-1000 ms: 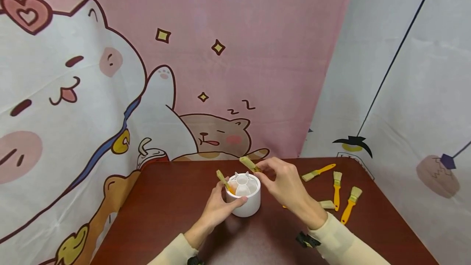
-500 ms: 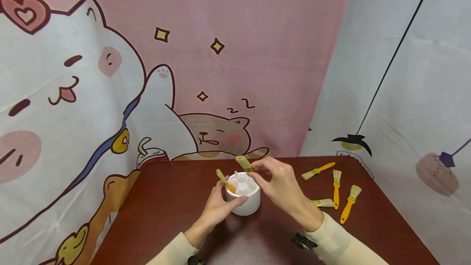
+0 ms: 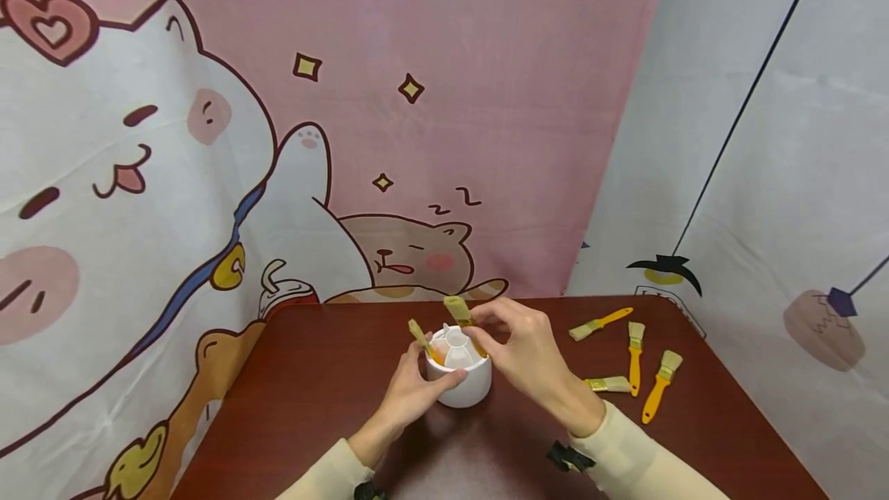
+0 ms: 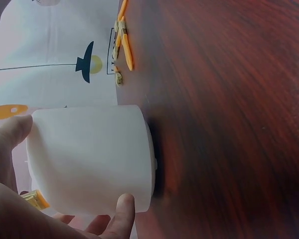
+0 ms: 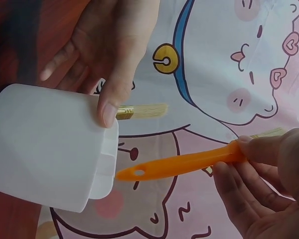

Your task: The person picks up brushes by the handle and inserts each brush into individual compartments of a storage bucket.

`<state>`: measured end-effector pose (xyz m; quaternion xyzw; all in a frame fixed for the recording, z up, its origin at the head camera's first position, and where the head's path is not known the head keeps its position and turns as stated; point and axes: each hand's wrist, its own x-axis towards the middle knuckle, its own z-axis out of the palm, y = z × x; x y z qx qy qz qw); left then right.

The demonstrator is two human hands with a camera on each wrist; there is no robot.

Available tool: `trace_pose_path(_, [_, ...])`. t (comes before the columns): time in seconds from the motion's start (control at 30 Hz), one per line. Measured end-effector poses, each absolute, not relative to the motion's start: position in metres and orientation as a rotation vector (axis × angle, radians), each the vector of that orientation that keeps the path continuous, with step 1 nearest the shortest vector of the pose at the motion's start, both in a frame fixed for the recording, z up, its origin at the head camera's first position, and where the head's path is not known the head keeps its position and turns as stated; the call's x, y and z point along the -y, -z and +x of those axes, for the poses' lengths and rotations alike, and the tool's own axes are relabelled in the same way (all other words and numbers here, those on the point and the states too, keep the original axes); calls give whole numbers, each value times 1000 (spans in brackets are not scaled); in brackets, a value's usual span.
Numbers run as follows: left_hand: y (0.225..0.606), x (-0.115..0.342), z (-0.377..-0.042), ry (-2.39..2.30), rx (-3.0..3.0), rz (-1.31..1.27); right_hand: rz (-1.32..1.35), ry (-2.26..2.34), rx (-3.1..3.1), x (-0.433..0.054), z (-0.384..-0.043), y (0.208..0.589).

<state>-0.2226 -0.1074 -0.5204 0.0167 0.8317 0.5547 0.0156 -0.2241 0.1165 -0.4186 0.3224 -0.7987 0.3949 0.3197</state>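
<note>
A round white container with smooth wall and divided inside (image 3: 464, 392) is placed upright on the dark reddish-brown table (image 3: 333, 376), and it is grasped at its left side by the left hand (image 3: 417, 384), the thumb being laid near the rim and the fingers around the wall. A flat brush with orange handle and pale bristles (image 5: 184, 163) is pinched by the right hand (image 3: 531, 346) between thumb and fingers, near the place where handle and bristles are joined. This brush is held with the bristles upward, at the right part of the opening, and the holed end of its handle is pointed toward the container; whether the container is touched by it cannot be told. A second brush of similar kind (image 3: 417, 332) is placed in the left compartment, tilted, its bristles being seen above the rim. Four further orange-handled brushes (image 3: 663, 386) are laid on the right side of the table, one being partly hidden by the right arm (image 3: 586, 413)
</note>
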Motion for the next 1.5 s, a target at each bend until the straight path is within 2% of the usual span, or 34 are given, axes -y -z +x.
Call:
trace_pose_path(0.77, [522, 105, -221, -1720, -2619, 29, 888, -1187, 2078, -113, -227, 433])
trace_pose_path(1.5, [522, 107, -220, -1714, -2602, 37, 917, -1120, 2249, -113, -238, 469])
